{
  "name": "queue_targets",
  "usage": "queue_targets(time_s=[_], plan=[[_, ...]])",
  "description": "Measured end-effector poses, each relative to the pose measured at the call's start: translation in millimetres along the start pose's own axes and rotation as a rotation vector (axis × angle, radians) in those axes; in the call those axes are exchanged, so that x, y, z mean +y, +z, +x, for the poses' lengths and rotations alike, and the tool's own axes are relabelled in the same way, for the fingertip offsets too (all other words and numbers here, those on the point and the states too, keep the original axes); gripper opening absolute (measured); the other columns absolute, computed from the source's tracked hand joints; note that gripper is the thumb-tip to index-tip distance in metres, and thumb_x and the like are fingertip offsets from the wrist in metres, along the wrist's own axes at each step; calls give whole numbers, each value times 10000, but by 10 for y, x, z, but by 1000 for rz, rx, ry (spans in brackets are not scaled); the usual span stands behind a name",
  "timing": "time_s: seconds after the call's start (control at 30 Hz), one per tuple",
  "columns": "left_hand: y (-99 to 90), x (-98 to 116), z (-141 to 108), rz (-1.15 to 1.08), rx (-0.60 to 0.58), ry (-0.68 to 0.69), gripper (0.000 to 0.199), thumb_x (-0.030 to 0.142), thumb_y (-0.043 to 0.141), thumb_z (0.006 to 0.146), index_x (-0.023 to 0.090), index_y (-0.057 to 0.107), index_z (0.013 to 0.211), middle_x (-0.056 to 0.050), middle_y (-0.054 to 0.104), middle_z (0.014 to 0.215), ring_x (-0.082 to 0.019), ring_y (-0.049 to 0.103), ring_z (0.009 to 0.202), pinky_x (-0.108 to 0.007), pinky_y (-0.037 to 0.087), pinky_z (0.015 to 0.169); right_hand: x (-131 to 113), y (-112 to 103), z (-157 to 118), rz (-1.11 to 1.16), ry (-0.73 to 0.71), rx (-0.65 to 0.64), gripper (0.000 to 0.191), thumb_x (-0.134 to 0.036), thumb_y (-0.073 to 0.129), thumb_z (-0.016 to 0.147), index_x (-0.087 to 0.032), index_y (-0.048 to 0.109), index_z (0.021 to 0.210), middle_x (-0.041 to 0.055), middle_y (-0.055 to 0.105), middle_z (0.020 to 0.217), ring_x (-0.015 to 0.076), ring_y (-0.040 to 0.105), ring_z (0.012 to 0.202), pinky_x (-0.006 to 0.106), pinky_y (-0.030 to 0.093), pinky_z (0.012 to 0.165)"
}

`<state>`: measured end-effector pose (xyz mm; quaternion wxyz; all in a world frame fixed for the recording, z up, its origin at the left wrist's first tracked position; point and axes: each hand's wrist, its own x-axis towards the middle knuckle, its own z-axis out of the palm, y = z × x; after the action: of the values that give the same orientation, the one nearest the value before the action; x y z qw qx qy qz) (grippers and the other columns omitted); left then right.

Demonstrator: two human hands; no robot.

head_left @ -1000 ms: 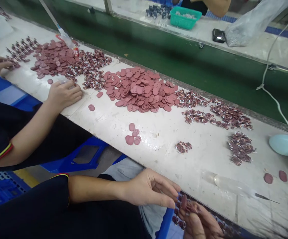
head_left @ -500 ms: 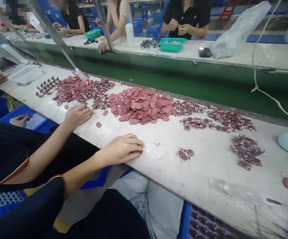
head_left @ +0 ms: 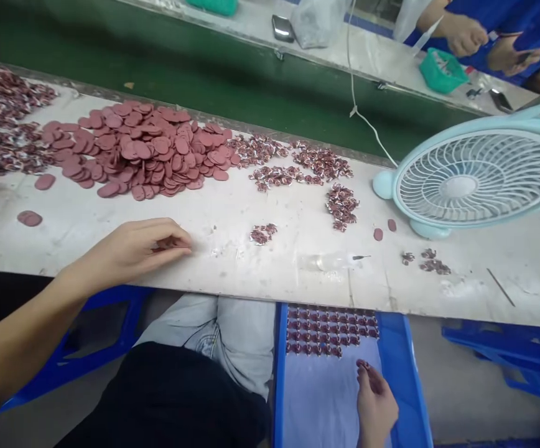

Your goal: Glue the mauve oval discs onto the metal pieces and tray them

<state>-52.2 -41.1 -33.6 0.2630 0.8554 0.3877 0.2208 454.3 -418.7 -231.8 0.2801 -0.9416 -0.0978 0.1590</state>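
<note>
Your left hand (head_left: 134, 252): resting at the near edge of the surface (head_left: 270, 274), fingers (head_left: 176, 239) curled together around a few small pink discs (head_left: 167, 242), which show only in part between fingertips and palm.

Your right hand (head_left: 376, 404): down below the surface, over the blue tray (head_left: 405, 373) beside your knee. Its fingers are pinched together on one small dark-red printed piece (head_left: 362, 365) at the fingertips, just below the laid rows.

Rows of printed pieces (head_left: 330, 330): lined up in neat ranks along the far end of the tray's pale liner; the lower part of the liner is bare.

Pile of pink discs (head_left: 144, 146): a broad heap on the far left of the surface, well apart from your left hand. Two loose discs (head_left: 30, 218) lie to the left of that hand.

Loose printed pieces (head_left: 298, 165): scattered clusters to the right of the pile; a small clump (head_left: 261, 234) sits nearer the middle, between your left hand and the fan.

Pale blue fan (head_left: 475, 177): lying tilted on the right of the surface, its white cord (head_left: 358, 106) running off across the green belt (head_left: 204, 74) behind.

Thin needle-like tool (head_left: 361, 257): lying flat near the front edge.

Another person's hands (head_left: 466, 34): at the far bench, upper right, beside a green basket (head_left: 440, 71).
</note>
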Motion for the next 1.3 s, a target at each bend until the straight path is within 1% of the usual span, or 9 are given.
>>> queue_targets(time_s=[0.27, 0.5, 0.67, 0.87, 0.97, 1.1, 1.17, 1.23, 1.3], plan=[[145, 188, -100, -550, 177, 5, 114, 95, 775, 896, 201, 736, 887, -10, 666, 802, -112, 628, 771, -224, 519, 640, 82, 292, 152, -352, -13, -149, 392, -497, 694, 959, -218, 720, 1233, 33, 787, 1107, 233, 744, 1092, 523, 592, 1054], [82, 229, -266, -812, 38, -302, 201, 328, 741, 999, 292, 825, 1177, -63, 766, 1315, -124, 702, 797, -283, 623, 645, 43, 258, 109, -357, -135, -224, 503, -611, 599, 972, -236, 694, 1294, 62, 751, 1141, 263, 717, 1084, 570, 577, 1047], [72, 225, -286, -864, 84, -381, 292, 430, 811, 947, 326, 835, 1218, -78, 817, 1267, -149, 724, 746, -318, 638, 632, -110, 236, 52, -286, -124, -195, 410, -549, 676, 939, -225, 724, 1185, 25, 747, 1017, 235, 720, 991, 531, 587, 1000], [149, 175, -326, -978, 41, -423, 344, 464, 808, 938, 260, 809, 1214, -84, 837, 1179, -147, 739, 721, -266, 609, 578, -689, 46, -185, -3, -31, -2, 344, -516, 827, 752, -250, 732, 950, -44, 661, 792, 232, 686, 823, 610, 562, 1003], [328, 282, -343, -1192, -18, -446, 380, 481, 834, 911, 223, 793, 1187, -99, 830, 1210, -179, 787, 803, -222, 587, 562, -1284, -50, -515, 363, -42, 60, 381, -633, 749, 769, -320, 668, 971, -40, 655, 887, 204, 676, 784, 463, 610, 769], [705, 553, -300, -1544, -101, -556, 366, 418, 893, 851, 198, 814, 1133, -151, 819, 1241, -205, 816, 881, -199, 586, 589, -2256, 63, -1022, 740, -33, -417, 556, -807, 426, 902, -295, 632, 840, -88, 332, 681, 101, 301, 454, 240, 280, 313], [868, 679, -276, -1690, -117, -619, 356, 355, 925, 809, 205, 830, 1118, -149, 821, 1237, -197, 821, 905, -182, 582, 621, -2699, 248, -1158, 1118, 105, -891, 670, -776, 352, 972, -197, 671, 1078, -110, 288, 751, 27, 143, 452, 107, 123, 294], [982, 766, -268, -1800, -135, -634, 345, 301, 939, 780, 205, 842, 1097, -135, 830, 1206, -179, 819, 907, -161, 568, 638, -3036, 454, -1174, 1603, 273, -1363, 826, -718, 152, 1006, -95, 497, 1424, -84, 388, 865, -23, 270, 498, 12, 192, 387], [1057, 811, -277, -1872, -138, -639, 326, 282, 932, 779, 202, 847, 1084, -124, 835, 1174, -171, 818, 902, -157, 562, 642, -3228, 610, -1113, 1853, 336, -1558, 814, -650, 36, 999, -105, 402, 1480, -56, 490, 936, -33, 449, 588, 6, 312, 482]])
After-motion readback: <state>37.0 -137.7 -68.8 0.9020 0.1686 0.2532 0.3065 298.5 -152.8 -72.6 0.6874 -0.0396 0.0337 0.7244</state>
